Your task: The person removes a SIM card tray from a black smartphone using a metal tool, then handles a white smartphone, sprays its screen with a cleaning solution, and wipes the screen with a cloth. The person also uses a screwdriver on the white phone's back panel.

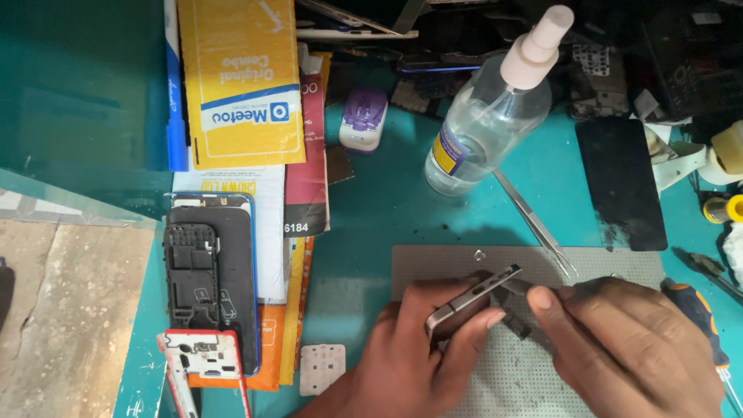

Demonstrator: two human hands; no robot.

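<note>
Work in hand: a phone point(472, 298) is held on edge over a grey mat point(433, 267) on the teal surface point(371, 209).
Progress (judged): the phone looks partly opened, a dark piece point(515, 319) hanging under its frame; separation seems begun, not finished.
Left hand point(410, 348): grip pressed around the phone's lower end, thumb along its side.
Right hand point(627, 348): fingers pinched together at the phone's upper edge; whether they hold a small tool, I cannot tell.
Nearby: tweezers point(538, 224) lie on the mat just beyond the phone; a spray bottle point(487, 124) stands behind; a screwdriver point(696, 310) rests beside the right hand.
</note>
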